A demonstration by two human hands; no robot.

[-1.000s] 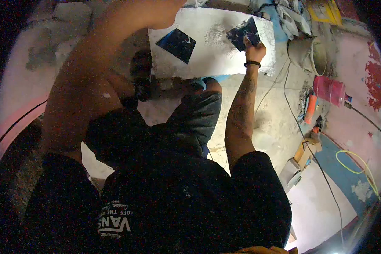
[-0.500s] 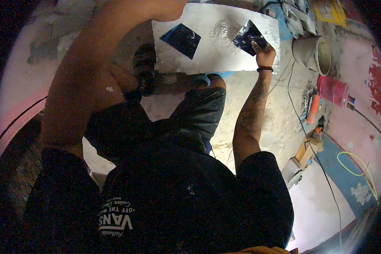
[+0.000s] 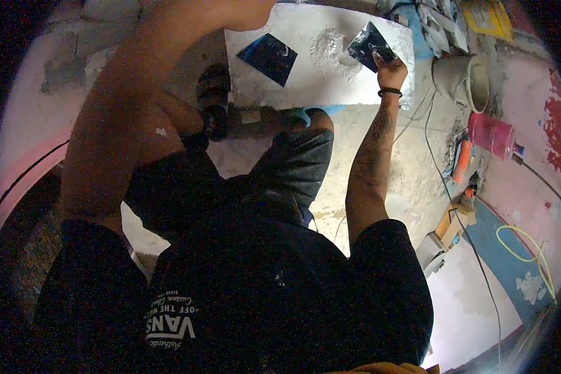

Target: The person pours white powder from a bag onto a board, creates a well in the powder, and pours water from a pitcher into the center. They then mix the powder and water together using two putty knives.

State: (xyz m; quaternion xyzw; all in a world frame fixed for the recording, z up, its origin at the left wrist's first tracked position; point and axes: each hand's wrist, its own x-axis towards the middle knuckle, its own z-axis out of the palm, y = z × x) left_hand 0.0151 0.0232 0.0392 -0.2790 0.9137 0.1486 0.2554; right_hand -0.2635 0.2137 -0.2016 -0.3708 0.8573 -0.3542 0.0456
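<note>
My right hand (image 3: 391, 73) is closed on the lower edge of a dark, square, flat scraper (image 3: 369, 45) smeared with white. It is over the right part of a white board (image 3: 262, 90), beside a low heap of white powder or paste (image 3: 330, 53). A second dark square scraper (image 3: 268, 59), also marked with white, lies on the board's left part. My left arm reaches up across the left side. Only the near part of my left hand (image 3: 252, 15) shows at the board's top left corner; its fingers are hidden.
Right of the board are a pale bucket (image 3: 464, 81) on its side, a pink translucent bottle (image 3: 491, 134) and an orange tube-like object (image 3: 462, 161). A dark cable (image 3: 442, 168) crosses the floor. A yellow container (image 3: 487, 20) stands at the top right. My bent legs are below the board.
My right hand has moved slightly up, carrying the scraper, which has shifted up and a little to the right. The other scraper and my left arm look nearly the same.
</note>
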